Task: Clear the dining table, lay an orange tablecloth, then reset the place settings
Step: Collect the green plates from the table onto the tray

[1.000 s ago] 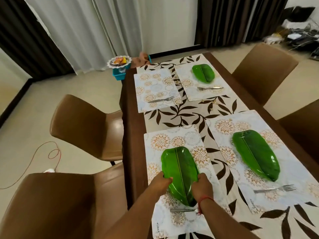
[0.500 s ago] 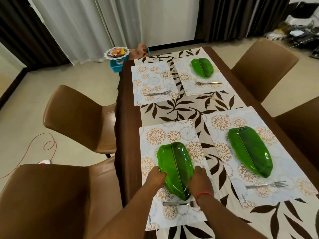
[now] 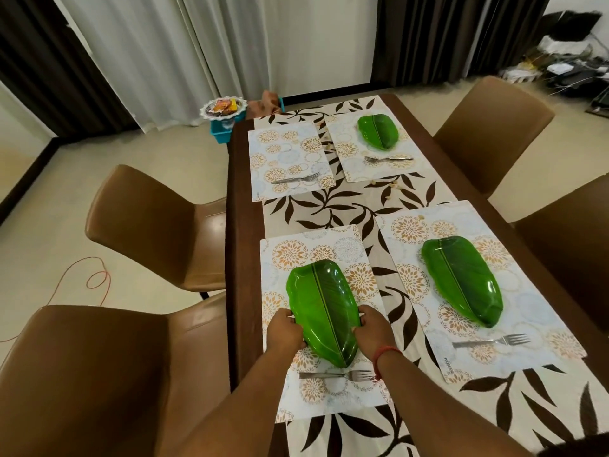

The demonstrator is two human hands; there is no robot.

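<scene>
- Pale floor is stretching open on the left of the dark wooden dining table (image 3: 242, 258), with a thin red cord (image 3: 95, 278) looping across it.
- Brown leather-look chairs are crowding the table: two on the left (image 3: 155, 225) (image 3: 82, 384) and two on the right (image 3: 494, 133) (image 3: 573, 252), leaving narrow gaps along both long edges.
- White and dark curtains (image 3: 230, 44) are hanging behind the far end, where a teal bin (image 3: 224, 133) is standing on the floor just beside the table's corner.
- A cream runner with dark leaf print (image 3: 346, 206) is lying down the table's middle, with four floral placemats over it.
- The near-left placemat (image 3: 290, 252) is carrying the glossy green banana-leaf plate (image 3: 321, 311), long, pointed at the near end, with a central rib.
- The left hand (image 3: 285, 333) is gripping the plate's left rim and the right hand (image 3: 374, 331) its right rim, fingers curling over the edges; whether the plate is lifted off the mat cannot be told.
- A metal fork (image 3: 336, 375) is lying crosswise just beyond the plate's near tip.
- A red thread (image 3: 384, 354) is circling the right wrist.
- Two more leaf plates are resting on the right-hand mats, near (image 3: 461, 280) and far (image 3: 379, 131), each with a fork close by (image 3: 491, 341) (image 3: 389, 159).
- The far-left placemat (image 3: 290, 159) is holding only a fork (image 3: 295, 179).
</scene>
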